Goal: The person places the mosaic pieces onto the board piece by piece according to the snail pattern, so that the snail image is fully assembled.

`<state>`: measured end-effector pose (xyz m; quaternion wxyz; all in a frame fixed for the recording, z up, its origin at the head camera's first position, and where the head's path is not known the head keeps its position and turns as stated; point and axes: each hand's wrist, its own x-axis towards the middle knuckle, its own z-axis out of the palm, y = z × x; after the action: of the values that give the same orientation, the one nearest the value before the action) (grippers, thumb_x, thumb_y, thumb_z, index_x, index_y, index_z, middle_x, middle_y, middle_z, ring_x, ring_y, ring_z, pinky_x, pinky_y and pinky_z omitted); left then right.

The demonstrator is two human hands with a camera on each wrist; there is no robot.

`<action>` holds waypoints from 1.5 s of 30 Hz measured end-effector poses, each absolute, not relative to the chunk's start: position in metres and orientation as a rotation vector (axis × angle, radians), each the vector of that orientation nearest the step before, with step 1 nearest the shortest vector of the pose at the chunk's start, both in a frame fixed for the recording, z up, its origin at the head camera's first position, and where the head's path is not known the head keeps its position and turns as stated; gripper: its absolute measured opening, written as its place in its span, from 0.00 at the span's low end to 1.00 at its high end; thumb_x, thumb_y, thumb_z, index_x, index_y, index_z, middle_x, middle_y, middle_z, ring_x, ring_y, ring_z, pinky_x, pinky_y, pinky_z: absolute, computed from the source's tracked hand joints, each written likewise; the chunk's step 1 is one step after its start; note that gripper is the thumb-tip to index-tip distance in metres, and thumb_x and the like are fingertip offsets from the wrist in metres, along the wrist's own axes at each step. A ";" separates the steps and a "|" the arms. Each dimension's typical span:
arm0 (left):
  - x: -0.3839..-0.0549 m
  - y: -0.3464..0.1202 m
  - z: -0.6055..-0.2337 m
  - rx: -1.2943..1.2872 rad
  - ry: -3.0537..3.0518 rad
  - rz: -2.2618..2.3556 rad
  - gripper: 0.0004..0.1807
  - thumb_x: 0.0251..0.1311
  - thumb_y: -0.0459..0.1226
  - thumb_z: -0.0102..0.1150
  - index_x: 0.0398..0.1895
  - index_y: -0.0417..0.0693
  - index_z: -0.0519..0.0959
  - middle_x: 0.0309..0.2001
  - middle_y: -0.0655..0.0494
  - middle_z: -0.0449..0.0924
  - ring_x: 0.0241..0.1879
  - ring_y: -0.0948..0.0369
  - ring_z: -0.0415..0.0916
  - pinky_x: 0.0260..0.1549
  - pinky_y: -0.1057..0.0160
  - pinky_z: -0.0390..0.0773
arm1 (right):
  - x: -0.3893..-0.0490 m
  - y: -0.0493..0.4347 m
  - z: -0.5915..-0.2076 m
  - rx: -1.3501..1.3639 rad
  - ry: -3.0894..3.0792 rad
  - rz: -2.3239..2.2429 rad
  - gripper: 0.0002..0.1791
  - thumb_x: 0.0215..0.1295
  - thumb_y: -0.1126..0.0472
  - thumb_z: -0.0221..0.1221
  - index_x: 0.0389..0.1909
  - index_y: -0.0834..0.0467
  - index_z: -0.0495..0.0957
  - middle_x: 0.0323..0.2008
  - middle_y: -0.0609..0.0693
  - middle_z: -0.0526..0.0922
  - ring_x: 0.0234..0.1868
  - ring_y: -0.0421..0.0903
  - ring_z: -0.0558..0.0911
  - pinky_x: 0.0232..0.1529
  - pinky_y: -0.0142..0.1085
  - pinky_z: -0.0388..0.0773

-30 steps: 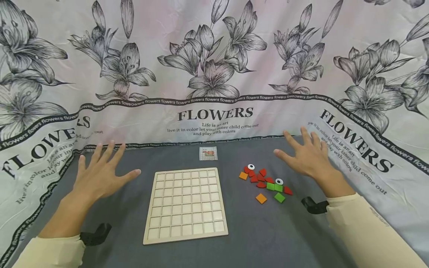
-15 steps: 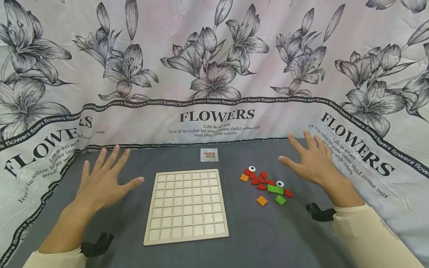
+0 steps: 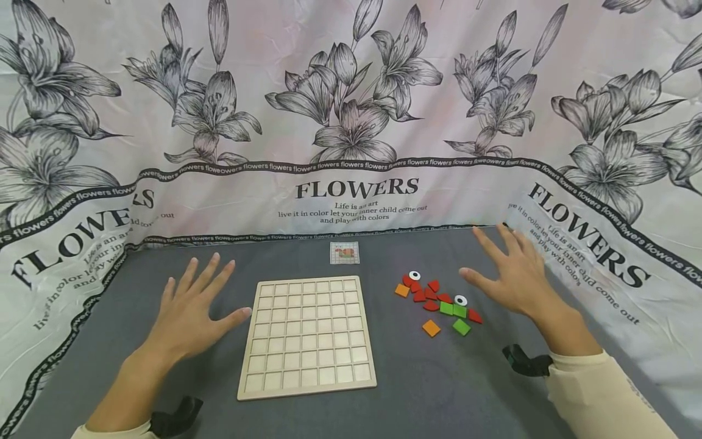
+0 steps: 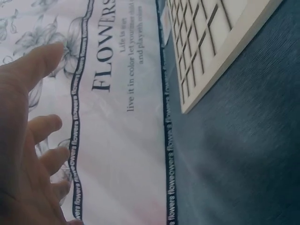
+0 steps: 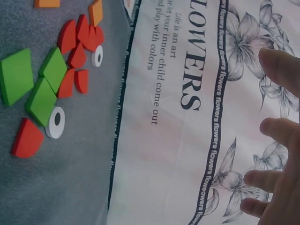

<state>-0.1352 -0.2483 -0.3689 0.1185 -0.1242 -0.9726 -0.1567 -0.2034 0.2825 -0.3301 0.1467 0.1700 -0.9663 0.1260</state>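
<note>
A square wooden grid board (image 3: pixel 307 336) lies on the grey table, its cells bare. My left hand (image 3: pixel 192 314) hovers left of it with fingers spread, holding nothing; the thumb tip comes close to the board's left edge in the head view. Right of the board lies a loose cluster of pieces: several red pieces (image 3: pixel 431 306), green squares (image 3: pixel 462 327), orange squares (image 3: pixel 431 328) and two white rings (image 3: pixel 460 300) with dark centres. Over the table beyond the cluster, to its right, my right hand (image 3: pixel 510 277) is held up, fingers spread and holding nothing.
A small picture card (image 3: pixel 344 252) with a coloured figure on a grid lies behind the board. White cloth (image 3: pixel 351 207) printed with flowers and lettering hangs along the back and both sides of the table (image 3: pixel 406 390). Dark straps (image 3: pixel 526 361) show at both wrists.
My left hand has moved right and slightly down, towards the board. The right hand has shifted slightly right and down. Board, card and pieces keep their places on the table.
</note>
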 end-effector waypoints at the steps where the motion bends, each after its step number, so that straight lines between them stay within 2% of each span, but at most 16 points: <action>1: -0.135 -0.247 -0.371 -0.374 -2.846 -0.472 0.48 0.60 0.63 0.53 0.78 0.56 0.49 0.76 0.46 0.41 0.73 0.43 0.28 0.61 0.32 0.27 | -0.203 0.283 -0.332 0.495 -2.770 0.371 0.45 0.65 0.38 0.56 0.77 0.44 0.47 0.73 0.66 0.45 0.69 0.72 0.44 0.54 0.76 0.42; 13: -0.132 -0.239 -0.403 -0.509 -2.846 -0.650 0.45 0.56 0.61 0.61 0.75 0.57 0.59 0.74 0.47 0.50 0.73 0.42 0.36 0.58 0.27 0.40 | -0.195 0.287 -0.355 0.493 -2.771 0.481 0.46 0.64 0.40 0.59 0.77 0.47 0.48 0.72 0.66 0.48 0.65 0.76 0.50 0.47 0.76 0.50; 25: -0.123 -0.241 -0.424 -0.581 -2.872 -0.905 0.40 0.53 0.58 0.66 0.69 0.56 0.70 0.73 0.51 0.55 0.71 0.39 0.41 0.55 0.25 0.42 | -0.193 0.292 -0.384 0.472 -2.766 0.541 0.43 0.65 0.42 0.59 0.77 0.44 0.50 0.71 0.66 0.52 0.64 0.76 0.53 0.46 0.75 0.53; 32: -0.123 -0.242 -0.431 -0.607 -2.881 -0.973 0.35 0.52 0.56 0.69 0.64 0.57 0.76 0.72 0.52 0.59 0.71 0.39 0.43 0.54 0.25 0.44 | -0.192 0.293 -0.395 0.446 -2.796 0.605 0.42 0.65 0.43 0.59 0.76 0.47 0.52 0.71 0.67 0.52 0.64 0.76 0.52 0.47 0.75 0.52; 37: -0.122 -0.242 -0.436 -0.603 -2.915 -1.028 0.34 0.51 0.56 0.69 0.62 0.57 0.78 0.71 0.53 0.61 0.71 0.41 0.43 0.54 0.25 0.43 | -0.193 0.295 -0.403 0.433 -2.812 0.684 0.41 0.65 0.44 0.59 0.75 0.49 0.56 0.71 0.67 0.52 0.64 0.76 0.52 0.48 0.74 0.50; 45: -0.123 -0.245 -0.442 -0.623 -2.967 -1.065 0.31 0.51 0.57 0.68 0.59 0.57 0.80 0.70 0.53 0.62 0.72 0.40 0.40 0.59 0.29 0.36 | -0.191 0.306 -0.419 0.526 -2.740 0.779 0.35 0.62 0.52 0.64 0.68 0.60 0.66 0.66 0.71 0.60 0.61 0.76 0.55 0.50 0.72 0.52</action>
<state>-0.1234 -0.2445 -0.4420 -0.0357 -0.1938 -0.9228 -0.3311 -0.1907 0.3059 -0.4193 0.1223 0.1802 -0.9388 0.2669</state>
